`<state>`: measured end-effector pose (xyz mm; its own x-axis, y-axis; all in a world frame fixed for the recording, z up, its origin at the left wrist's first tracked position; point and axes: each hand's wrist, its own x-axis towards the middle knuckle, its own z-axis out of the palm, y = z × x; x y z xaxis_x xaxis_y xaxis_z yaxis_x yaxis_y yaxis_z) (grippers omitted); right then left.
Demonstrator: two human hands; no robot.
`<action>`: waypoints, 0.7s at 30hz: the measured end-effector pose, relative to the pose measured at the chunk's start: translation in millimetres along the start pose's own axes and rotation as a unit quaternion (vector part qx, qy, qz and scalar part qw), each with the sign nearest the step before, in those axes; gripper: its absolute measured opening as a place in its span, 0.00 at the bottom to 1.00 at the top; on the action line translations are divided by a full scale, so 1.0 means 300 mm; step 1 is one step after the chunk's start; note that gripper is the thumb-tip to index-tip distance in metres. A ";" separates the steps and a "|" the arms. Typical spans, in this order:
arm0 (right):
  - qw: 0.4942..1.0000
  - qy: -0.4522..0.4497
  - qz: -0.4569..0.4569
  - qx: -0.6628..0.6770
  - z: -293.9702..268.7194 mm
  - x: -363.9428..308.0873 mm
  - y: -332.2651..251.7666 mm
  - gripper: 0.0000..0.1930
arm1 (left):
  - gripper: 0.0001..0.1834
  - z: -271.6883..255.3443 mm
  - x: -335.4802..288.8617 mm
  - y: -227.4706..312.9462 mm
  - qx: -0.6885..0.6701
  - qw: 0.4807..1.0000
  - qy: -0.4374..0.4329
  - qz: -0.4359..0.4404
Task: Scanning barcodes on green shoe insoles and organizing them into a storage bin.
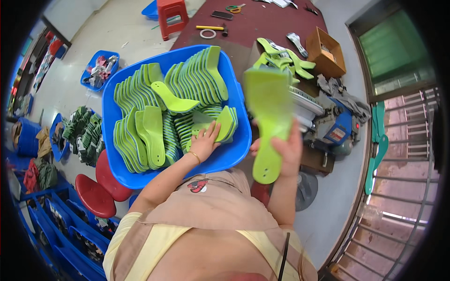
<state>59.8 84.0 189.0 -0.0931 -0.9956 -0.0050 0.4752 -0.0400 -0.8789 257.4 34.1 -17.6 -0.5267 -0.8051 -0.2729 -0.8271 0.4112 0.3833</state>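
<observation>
Right hand grasping one green insole about its narrow waist, thumb across the front, wide end up, heel end with a hole hanging down; it's held in the air just past the right edge of the blue tub, in front of a machine. Left hand is down in the tub near its front-right corner, fingers spread flat over a stack of insoles; touching, not clenched, can't tell if it has one pinched yet. Tub is packed with rows of the same insoles on edge, one loose piece lying flat on top near the middle. More green pieces piled on the table behind the machine, next to a cardboard box. Tape roll, phone and scissors at the far end of the table. Judging by this: mid pick-and-feed cycle, one insole lifted out and up by the machine, left hand lining up the next. Next move likely needs the held piece turned and squared to the machine, while the left peels a single insole off the stack without dragging neighbours.
</observation>
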 end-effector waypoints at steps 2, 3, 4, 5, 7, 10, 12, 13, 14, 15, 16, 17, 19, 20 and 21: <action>0.991 0.017 -0.129 0.022 -0.004 -0.003 -0.069 0.28 | 0.44 -0.054 -0.013 0.040 0.067 0.997 -0.001 -0.021; 0.983 0.038 -0.180 0.023 -0.006 -0.004 -0.087 0.28 | 0.43 -0.093 -0.033 0.067 0.064 0.998 0.023 0.015; 0.980 0.064 -0.186 0.040 -0.015 -0.002 -0.073 0.28 | 0.42 -0.159 -0.061 0.099 0.062 0.996 0.050 0.049; 0.976 0.090 -0.191 0.058 -0.027 0.000 -0.033 0.28 | 0.41 -0.216 -0.085 0.125 0.058 0.992 0.075 0.082; 0.973 0.119 -0.174 0.094 -0.013 -0.011 0.078 0.29 | 0.29 -0.295 -0.084 0.165 -0.374 0.910 0.005 0.180; 0.982 0.117 -0.148 0.021 -0.017 -0.069 0.230 0.27 | 0.16 -0.303 -0.100 0.241 -0.745 0.652 -0.140 -0.017; 0.978 0.051 -0.118 -0.162 -0.123 -0.123 0.225 0.27 | 0.14 -0.265 -0.095 0.185 -0.763 0.642 -0.079 -0.014; 0.982 0.067 -0.111 -0.137 -0.161 -0.144 0.196 0.26 | 0.14 -0.264 -0.092 0.160 -0.772 0.633 -0.049 -0.014; 0.994 0.072 -0.064 -0.052 -0.236 -0.201 0.181 0.26 | 0.12 -0.278 -0.086 0.148 -0.761 0.648 -0.037 -0.008; 0.996 0.077 -0.018 0.034 -0.307 -0.250 0.169 0.26 | 0.10 -0.274 -0.072 0.141 -0.769 0.639 -0.024 0.003; 0.998 0.058 0.013 0.012 -0.336 -0.270 0.139 0.26 | 0.10 -0.297 -0.066 0.148 -0.775 0.632 -0.026 0.005; 0.998 0.039 0.046 -0.010 -0.348 -0.284 0.103 0.26 | 0.10 -0.323 -0.064 0.154 -0.782 0.623 -0.027 0.006; 0.990 0.034 0.130 -0.045 -0.332 -0.305 0.065 0.25 | 0.10 -0.339 -0.035 0.128 -0.753 0.658 -0.020 0.008; 0.981 0.048 0.180 -0.058 -0.316 -0.315 0.056 0.25 | 0.10 -0.346 -0.018 0.122 -0.737 0.675 -0.017 0.010; 0.969 0.062 0.230 -0.069 -0.302 -0.319 0.054 0.24 | 0.11 -0.350 0.000 0.127 -0.732 0.681 -0.022 0.012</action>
<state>-2.7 186.2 132.0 -0.0070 -0.8873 -0.4611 0.3702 0.4260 -0.8255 246.5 5.0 89.6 -0.5689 -0.7788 -0.2644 0.2461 -0.4680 0.8488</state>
